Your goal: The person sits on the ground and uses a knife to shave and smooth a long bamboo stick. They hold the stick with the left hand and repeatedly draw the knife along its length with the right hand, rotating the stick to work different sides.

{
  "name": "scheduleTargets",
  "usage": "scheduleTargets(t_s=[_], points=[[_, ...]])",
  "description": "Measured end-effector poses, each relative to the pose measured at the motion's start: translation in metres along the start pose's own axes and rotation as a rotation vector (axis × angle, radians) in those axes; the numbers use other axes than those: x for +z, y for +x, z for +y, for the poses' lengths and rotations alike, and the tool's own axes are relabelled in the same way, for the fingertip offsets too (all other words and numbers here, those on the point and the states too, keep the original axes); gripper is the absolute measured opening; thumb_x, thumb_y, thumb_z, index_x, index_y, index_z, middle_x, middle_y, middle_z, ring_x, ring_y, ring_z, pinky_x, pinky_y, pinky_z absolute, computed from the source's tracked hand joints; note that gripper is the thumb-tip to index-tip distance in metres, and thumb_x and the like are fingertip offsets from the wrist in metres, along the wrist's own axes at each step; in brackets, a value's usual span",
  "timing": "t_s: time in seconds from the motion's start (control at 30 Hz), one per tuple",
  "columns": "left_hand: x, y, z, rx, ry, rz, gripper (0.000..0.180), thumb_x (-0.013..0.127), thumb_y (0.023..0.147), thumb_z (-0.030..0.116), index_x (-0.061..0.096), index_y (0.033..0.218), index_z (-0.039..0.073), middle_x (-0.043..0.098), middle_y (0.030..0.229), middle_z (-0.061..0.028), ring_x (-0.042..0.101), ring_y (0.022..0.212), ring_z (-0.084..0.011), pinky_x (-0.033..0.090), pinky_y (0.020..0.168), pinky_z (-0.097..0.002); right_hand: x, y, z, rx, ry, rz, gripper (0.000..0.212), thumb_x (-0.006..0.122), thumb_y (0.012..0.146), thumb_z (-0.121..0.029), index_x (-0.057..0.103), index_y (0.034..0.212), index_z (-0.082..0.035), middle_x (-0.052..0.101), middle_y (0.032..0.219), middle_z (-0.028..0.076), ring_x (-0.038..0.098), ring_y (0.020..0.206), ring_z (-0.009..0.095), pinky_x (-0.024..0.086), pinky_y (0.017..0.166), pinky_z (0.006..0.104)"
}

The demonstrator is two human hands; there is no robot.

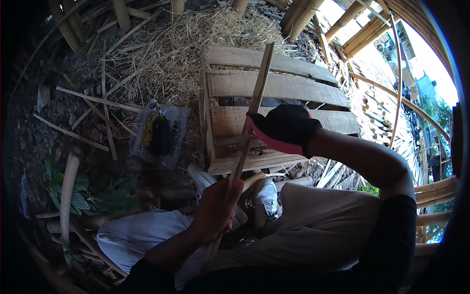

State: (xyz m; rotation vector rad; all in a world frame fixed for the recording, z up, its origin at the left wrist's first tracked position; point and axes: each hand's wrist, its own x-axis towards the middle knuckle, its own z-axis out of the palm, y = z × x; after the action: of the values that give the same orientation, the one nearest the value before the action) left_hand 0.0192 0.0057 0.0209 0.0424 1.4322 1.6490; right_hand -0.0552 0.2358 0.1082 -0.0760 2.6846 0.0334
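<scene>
Bamboo strip (258, 88), long, narrow and flat, slants before a rough-slatted wooden crate (279, 84). The left hand (215, 208) pinches its lower length between fingers; the right hand (286, 128), in a black, red-edged glove, meets it higher, fingers' state unclear. Beyond heap curly, straw-like shavings (171, 61).

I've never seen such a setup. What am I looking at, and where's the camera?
No robot here: this is a person, seen through a wide camera on their head, so straight edges bend. The bare left hand grips a long strip; the right hand, in what looks like a black-and-red glove, meets it higher up, its grip hard to make out. Beyond is a slatted wooden crate. On the ground to its left lies a clear plastic bag with something black and yellow inside.
</scene>
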Motion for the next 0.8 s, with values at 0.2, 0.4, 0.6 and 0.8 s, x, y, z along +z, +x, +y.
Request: scheduleTargets(t_s=[0.2,0.4,0.6,0.8], points=[[0.001,0.003,-0.001,0.013,-0.039,0.010,0.041,0.056,0.104,0.048,0.054,0.093,0.008,0.049,0.057,0.0023,0.046,0.039,-0.0054,0.037,0.036,-0.0241,0.003,0.012,0.021,0.147,-0.010,0.157,0.072,0.027,0.106,-0.054,0.073,0.082,-0.006,0.071,0.076,0.019,0.069,0.080,0.040,0.055,0.081,0.0484],[0.002,0.001,-0.001,0.014,-0.036,0.015,0.044,0.052,0.106,0.047,0.047,0.086,0.009,0.048,0.057,0.0019,0.043,0.037,-0.0054,0.035,0.034,-0.0236,-0.009,0.020,0.050,0.206,0.014,0.214,0.079,0.024,0.105,-0.060,0.073,0.078,-0.003,0.069,0.074,0.022,0.069,0.079,0.041,0.052,0.085,0.0484],[0.001,-0.002,-0.003,0.070,0.101,0.036,0.043,0.054,0.105,0.047,0.049,0.090,0.008,0.048,0.057,0.0023,0.045,0.038,-0.0058,0.038,0.035,-0.0233,0.013,0.015,0.037,0.092,-0.048,0.218,0.071,0.028,0.106,-0.052,0.072,0.080,-0.003,0.071,0.080,0.021,0.068,0.086,0.043,0.052,0.087,0.0499],[-0.005,0.002,-0.009,0.006,0.060,-0.008,0.040,0.050,0.107,0.046,0.053,0.101,0.007,0.052,0.063,0.0010,0.052,0.045,-0.0064,0.044,0.041,-0.0235,-0.024,0.026,0.053,0.354,0.110,0.121,0.079,0.025,0.103,-0.065,0.076,0.095,-0.005,0.073,0.091,0.022,0.068,0.093,0.042,0.050,0.093,0.0476]])
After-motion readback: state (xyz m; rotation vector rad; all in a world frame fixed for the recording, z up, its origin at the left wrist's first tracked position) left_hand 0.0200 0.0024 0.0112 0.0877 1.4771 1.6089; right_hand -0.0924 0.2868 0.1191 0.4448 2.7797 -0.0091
